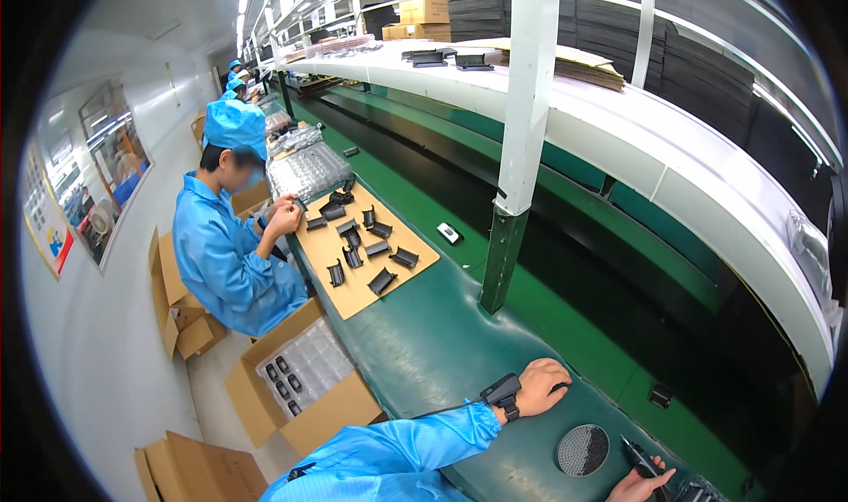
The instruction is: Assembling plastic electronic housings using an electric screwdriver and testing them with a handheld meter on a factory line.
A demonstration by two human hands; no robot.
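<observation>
My left hand [537, 389] rests on the green table mat, its fingers curled over a small black part [559, 386] that they mostly hide. A black device is strapped to that wrist. At the lower right edge, my right hand [642, 482] grips a slim black handheld tool [638, 456] with a pointed end; I cannot make out its exact kind. Between my two hands lies a round dish [582, 451] with a grey and black speckled surface. Partly cut off beside my right hand are some dark parts [700, 490].
A co-worker [234, 228] in blue sits to the left, handling a part beside a tan board [402, 283] bearing several black plastic pieces. Below stands an open carton [360, 403] with a tray of parts. A post [521, 140] and white shelf [654, 135] rise beyond the table.
</observation>
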